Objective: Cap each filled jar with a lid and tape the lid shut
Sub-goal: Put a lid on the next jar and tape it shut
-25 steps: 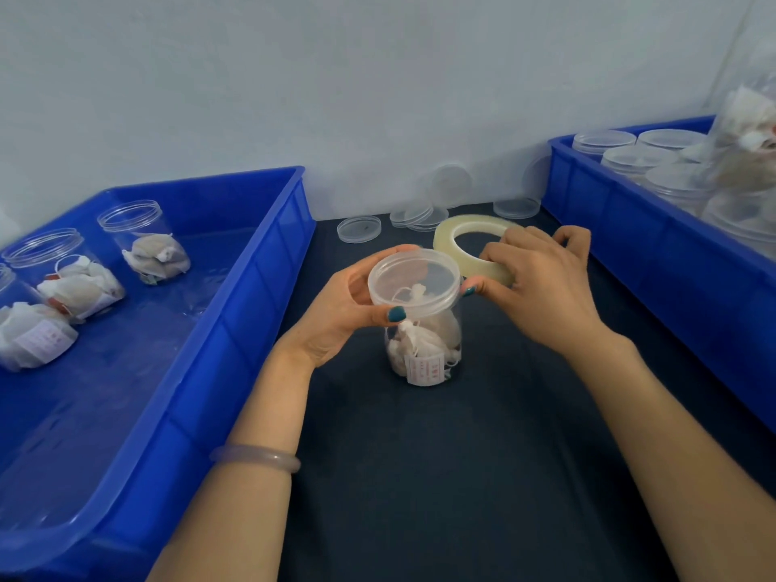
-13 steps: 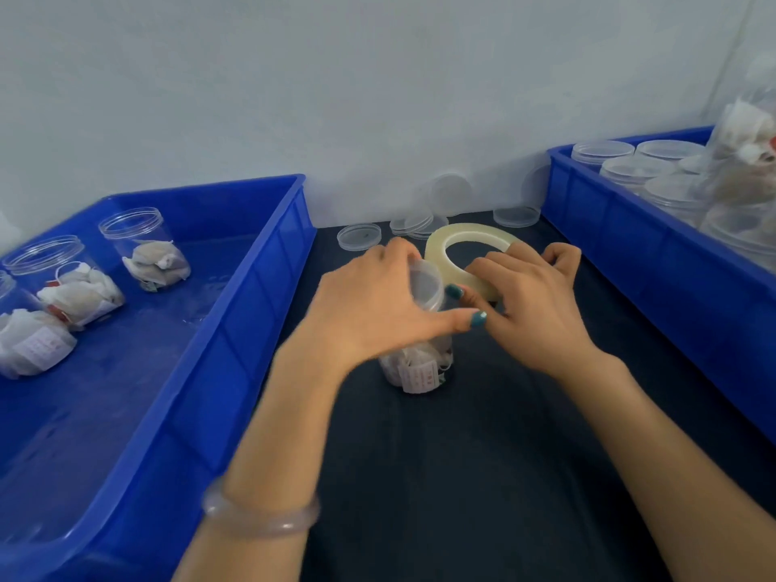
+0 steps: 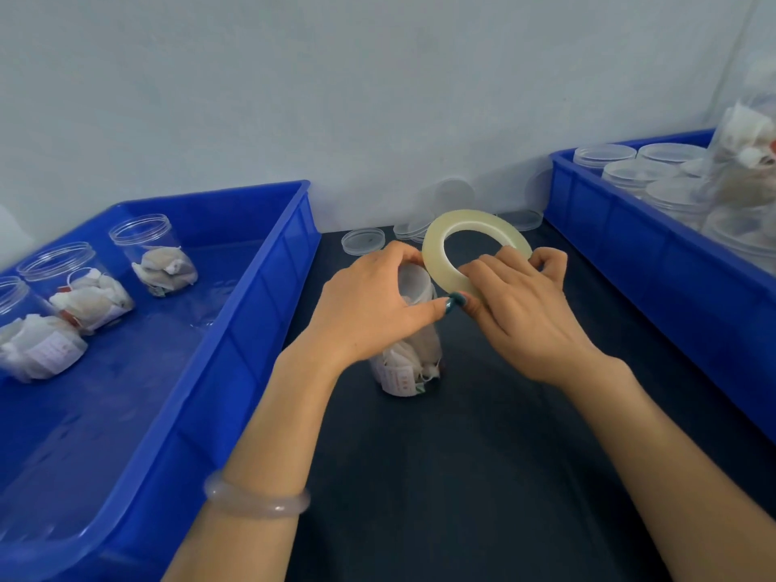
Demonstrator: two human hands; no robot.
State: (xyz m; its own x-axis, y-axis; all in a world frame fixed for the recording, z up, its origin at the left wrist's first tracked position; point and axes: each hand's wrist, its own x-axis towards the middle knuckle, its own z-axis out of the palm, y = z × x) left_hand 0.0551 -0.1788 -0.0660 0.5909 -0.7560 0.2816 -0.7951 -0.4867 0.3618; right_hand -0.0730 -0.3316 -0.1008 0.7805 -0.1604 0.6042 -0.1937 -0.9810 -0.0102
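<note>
A clear plastic jar (image 3: 409,363) filled with tea bags stands on the dark table, its clear lid (image 3: 413,283) on top. My left hand (image 3: 369,306) wraps over the lid and upper jar, thumb stretched to the right. My right hand (image 3: 520,312) grips a pale roll of clear tape (image 3: 436,254) tilted up just right of the lid, its fingers through the ring. The thumbs of both hands meet at the lid's right side. Any tape strip between roll and jar is too faint to see.
A blue bin (image 3: 235,354) at left holds three open filled jars (image 3: 161,262). A blue bin (image 3: 638,228) at right holds several capped jars (image 3: 630,174). Loose clear lids (image 3: 363,241) lie by the back wall. Bare dark table (image 3: 483,476) lies in front of me.
My left hand moved from the jar's left side to cover the lid from above. My right hand lifted the tape roll higher and tilted it beside the lid.
</note>
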